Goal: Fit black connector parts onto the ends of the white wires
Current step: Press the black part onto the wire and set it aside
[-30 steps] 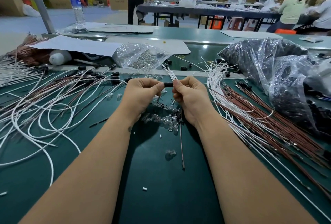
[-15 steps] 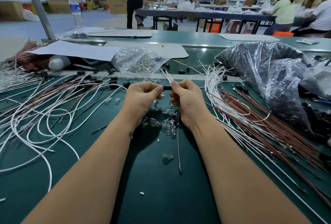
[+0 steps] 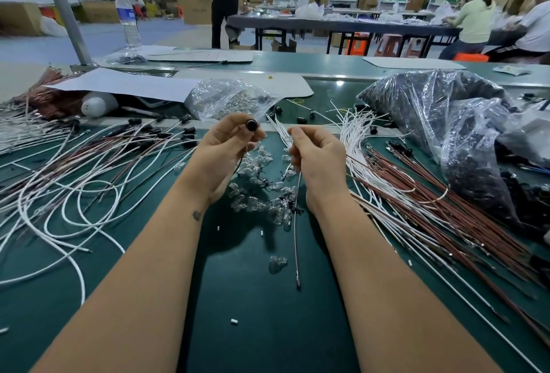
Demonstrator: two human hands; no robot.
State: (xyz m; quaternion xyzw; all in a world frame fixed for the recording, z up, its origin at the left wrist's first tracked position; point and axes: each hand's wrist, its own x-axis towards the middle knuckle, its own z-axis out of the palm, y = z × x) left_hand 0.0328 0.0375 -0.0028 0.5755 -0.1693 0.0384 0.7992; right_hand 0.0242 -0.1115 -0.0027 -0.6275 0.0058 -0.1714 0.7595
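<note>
The left hand (image 3: 221,152) pinches a black connector part (image 3: 251,125) between thumb and fingertips, raised above the green table (image 3: 253,328); the right hand (image 3: 320,153) pinches a thin wire (image 3: 295,223) that hangs down to the tabletop, its colour hard to tell. The step looks like joining the two: next the wire's end must meet the connector's opening. Between the forearms the mat offers room; white wires (image 3: 354,134) and a clear-parts pile (image 3: 262,194) crowd the sides
</note>
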